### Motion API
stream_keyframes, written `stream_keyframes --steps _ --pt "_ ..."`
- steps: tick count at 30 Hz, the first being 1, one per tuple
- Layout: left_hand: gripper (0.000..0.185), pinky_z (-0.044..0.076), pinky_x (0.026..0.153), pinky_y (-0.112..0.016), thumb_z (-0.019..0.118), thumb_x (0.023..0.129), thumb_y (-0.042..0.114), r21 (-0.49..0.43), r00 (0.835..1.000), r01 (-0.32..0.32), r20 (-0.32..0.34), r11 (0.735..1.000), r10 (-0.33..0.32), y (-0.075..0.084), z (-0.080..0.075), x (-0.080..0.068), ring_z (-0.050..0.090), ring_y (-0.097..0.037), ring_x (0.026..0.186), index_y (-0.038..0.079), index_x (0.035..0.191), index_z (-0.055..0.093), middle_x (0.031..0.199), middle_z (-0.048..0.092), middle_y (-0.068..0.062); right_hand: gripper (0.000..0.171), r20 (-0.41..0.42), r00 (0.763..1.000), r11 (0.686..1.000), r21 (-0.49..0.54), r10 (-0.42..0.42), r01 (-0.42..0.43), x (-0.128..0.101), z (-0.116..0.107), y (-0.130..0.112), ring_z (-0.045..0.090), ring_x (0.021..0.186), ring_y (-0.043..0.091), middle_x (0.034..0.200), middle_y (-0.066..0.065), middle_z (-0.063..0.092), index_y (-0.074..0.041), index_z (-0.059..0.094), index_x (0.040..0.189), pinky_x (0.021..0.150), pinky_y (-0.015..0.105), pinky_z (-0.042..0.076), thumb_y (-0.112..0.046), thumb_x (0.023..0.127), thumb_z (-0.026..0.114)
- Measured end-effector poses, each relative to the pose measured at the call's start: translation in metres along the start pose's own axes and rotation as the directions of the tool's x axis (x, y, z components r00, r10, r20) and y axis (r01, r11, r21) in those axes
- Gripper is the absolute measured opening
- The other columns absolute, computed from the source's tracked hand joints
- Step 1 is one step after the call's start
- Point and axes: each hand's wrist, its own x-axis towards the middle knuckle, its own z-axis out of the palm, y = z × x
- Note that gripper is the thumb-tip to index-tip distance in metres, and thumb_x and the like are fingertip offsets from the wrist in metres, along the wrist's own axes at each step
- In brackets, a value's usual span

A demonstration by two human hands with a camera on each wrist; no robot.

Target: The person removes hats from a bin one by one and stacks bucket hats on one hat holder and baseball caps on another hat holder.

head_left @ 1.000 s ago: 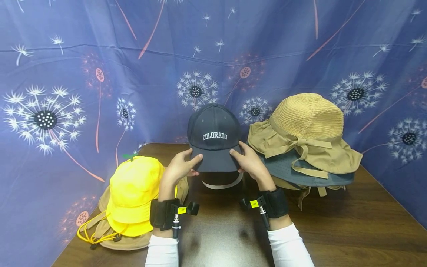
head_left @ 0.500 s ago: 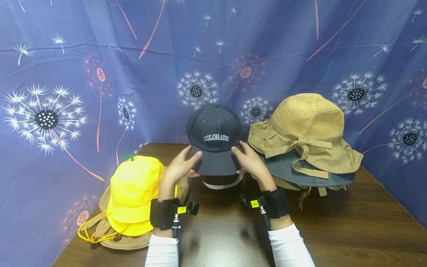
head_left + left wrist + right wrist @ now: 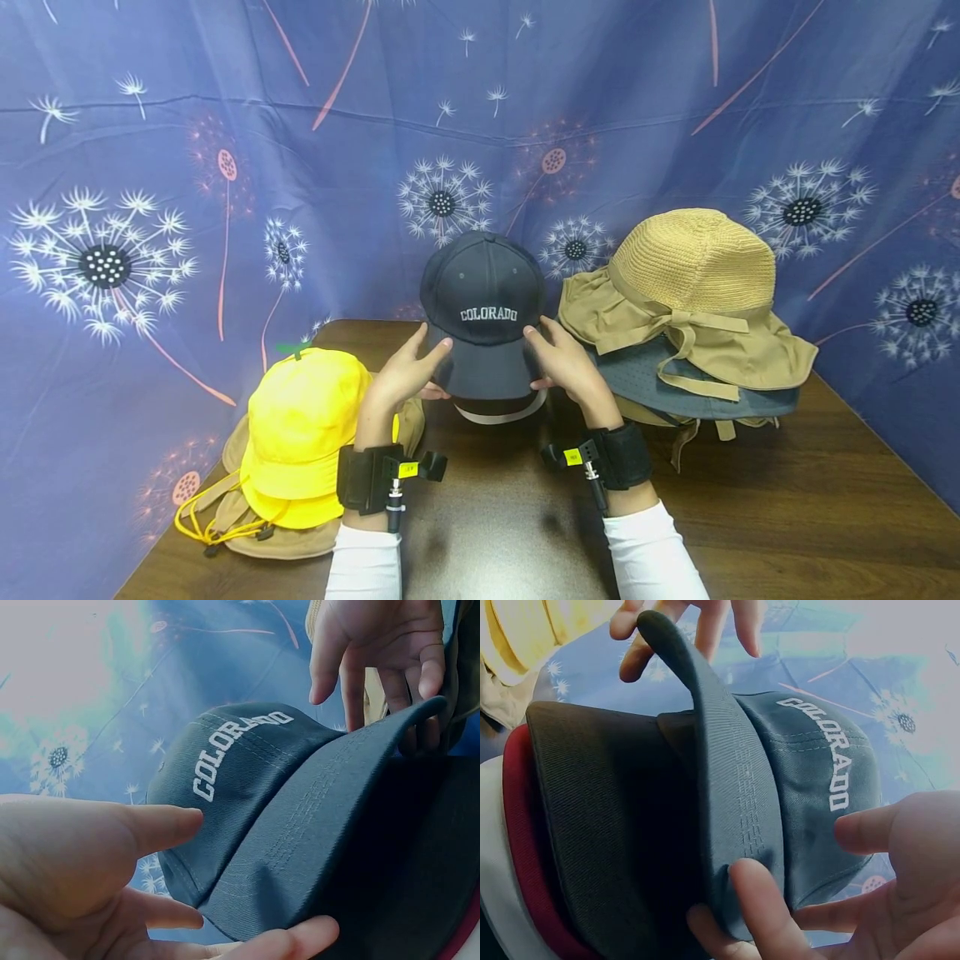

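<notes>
A dark navy baseball cap with white COLORADO lettering sits at the middle of the table, over a darker cap whose brim shows beneath it. My left hand is at the left side of the navy brim, fingers fairly straight, with fingertips at the brim's edge. On the opposite side my right hand is spread likewise, one finger at the brim and the thumb beside the crown. Neither hand curls tightly round the cap. Red and white brims lie lower in the stack.
At left a yellow bucket hat rests on a tan hat with yellow cords. A straw hat with tan brim and ribbon tops a blue-grey hat at right. The wooden table meets a dandelion-print curtain.
The navy cap's brim has dipped lower and the lettering has shifted slightly down and right. My hands have stayed nearly in place, the thumbs now nearer the brim's sides.
</notes>
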Motion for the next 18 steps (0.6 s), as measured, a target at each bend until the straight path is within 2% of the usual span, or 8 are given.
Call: stream_keyframes --steps 5,12,18 --pt "0.079 0.061 0.072 -0.033 0.048 0.097 0.048 0.019 1.000 0.004 0.000 1.000 -0.004 -0.0009 -0.0002 0.0011 0.074 -0.029 0.074 0.019 0.156 0.004 0.158 0.022 -0.024 0.068 0.003 1.000 1.000 0.007 -0.004 0.004 -0.0004 0.0001 0.0001 0.037 0.137 0.043 0.161 0.019 0.015 -0.012 0.008 0.155 0.070 0.041 0.061 -0.042 0.102 0.037" --pt "0.081 0.061 0.069 -0.032 0.049 0.096 0.049 0.013 1.000 0.011 0.005 1.000 -0.011 -0.0015 -0.0003 0.0016 0.073 -0.026 0.070 0.019 0.156 0.003 0.158 0.020 -0.025 0.070 0.014 1.000 1.000 -0.018 -0.002 0.002 -0.0007 -0.0006 -0.0003 0.034 0.140 0.043 0.162 0.017 0.012 -0.010 0.005 0.155 0.073 0.042 0.061 -0.043 0.102 0.036" --pt "0.087 0.061 0.074 -0.033 0.055 0.093 0.050 0.031 0.999 0.033 0.002 0.999 -0.033 -0.0011 -0.0003 0.0001 0.073 -0.024 0.070 0.019 0.156 0.002 0.158 0.022 -0.023 0.071 0.018 1.000 0.999 -0.053 0.003 -0.002 -0.0030 -0.0008 -0.0030 0.034 0.140 0.044 0.161 0.020 0.013 -0.011 0.005 0.155 0.076 0.044 0.061 -0.043 0.102 0.037"
